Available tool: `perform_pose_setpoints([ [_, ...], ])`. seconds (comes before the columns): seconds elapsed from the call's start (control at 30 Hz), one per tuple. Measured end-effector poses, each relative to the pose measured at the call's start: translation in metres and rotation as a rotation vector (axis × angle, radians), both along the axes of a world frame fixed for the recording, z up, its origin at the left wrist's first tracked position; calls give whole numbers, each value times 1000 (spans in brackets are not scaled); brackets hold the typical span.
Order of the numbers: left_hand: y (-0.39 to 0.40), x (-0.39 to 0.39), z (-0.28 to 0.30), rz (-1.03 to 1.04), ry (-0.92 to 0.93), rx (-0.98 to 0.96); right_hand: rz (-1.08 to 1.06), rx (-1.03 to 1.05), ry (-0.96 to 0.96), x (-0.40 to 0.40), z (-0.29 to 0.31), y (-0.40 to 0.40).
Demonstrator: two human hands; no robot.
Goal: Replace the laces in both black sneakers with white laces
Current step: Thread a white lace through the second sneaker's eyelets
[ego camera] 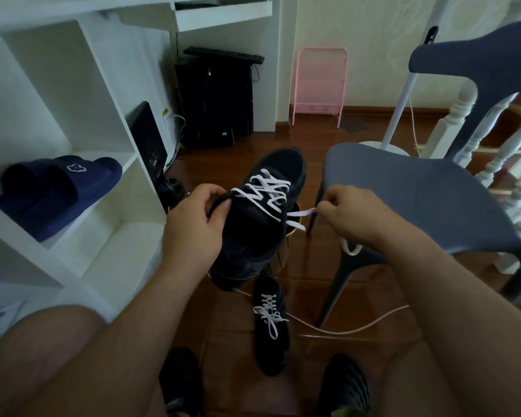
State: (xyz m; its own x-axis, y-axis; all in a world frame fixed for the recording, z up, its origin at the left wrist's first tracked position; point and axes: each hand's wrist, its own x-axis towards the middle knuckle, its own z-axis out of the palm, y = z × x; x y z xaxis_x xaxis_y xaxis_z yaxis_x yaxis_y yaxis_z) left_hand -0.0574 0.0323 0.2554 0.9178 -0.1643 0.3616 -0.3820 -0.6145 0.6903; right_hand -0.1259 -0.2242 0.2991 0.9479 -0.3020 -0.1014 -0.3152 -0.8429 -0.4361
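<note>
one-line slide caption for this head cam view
Left hand holds a black sneaker while the right hand pulls its white lace; the second sneaker, white-laced, lies on the floor.

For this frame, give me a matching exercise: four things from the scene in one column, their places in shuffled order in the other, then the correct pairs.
Things:
1. Black sneaker with a partly threaded white lace
2. Black sneaker with a tied white lace
3. Navy blue slippers
4. Pink metal rack

Places:
A. On the white shelf
B. Gripped by the left hand
C. Against the far wall
D. On the wooden floor between the person's feet

Pairs: 1-B, 2-D, 3-A, 4-C
</note>
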Motion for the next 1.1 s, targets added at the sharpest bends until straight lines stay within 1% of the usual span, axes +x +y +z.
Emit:
perform_pose_setpoints([
  [0.13, -4, 1, -9, -57, 121, 30, -27, 29, -174, 1, 6, -3],
  [0.23, -8, -1, -11, -98, 160, 34, 45, 106, -331, -2, 11, 8],
  [0.33, -14, -5, -11, -127, 264, -39, 169, 137, -490, -7, 12, 31],
  [0.4, -17, -7, -12, -128, 351, -129, 223, 166, -552, -8, 8, 48],
  [0.47, -22, -10, -12, -113, 453, -274, 252, 122, -545, -6, 1, 62],
  [0.53, -27, -15, -10, -126, 550, -408, 268, 72, -483, -3, -8, 70],
  [0.63, -32, -22, -5, -174, 629, -516, 244, 12, -442, 4, -17, 69],
  [0.77, -32, -23, -4, -199, 662, -554, 223, -23, -421, 6, -19, 65],
  [0.9, -29, -21, -4, -204, 663, -534, 236, -40, -390, 7, -18, 69],
  [1.0, -27, -22, -2, -219, 667, -522, 205, -79, -345, 8, -20, 70],
  [1.1, -26, -23, 2, -238, 646, -526, 147, -5, -387, 7, -22, 71],
])
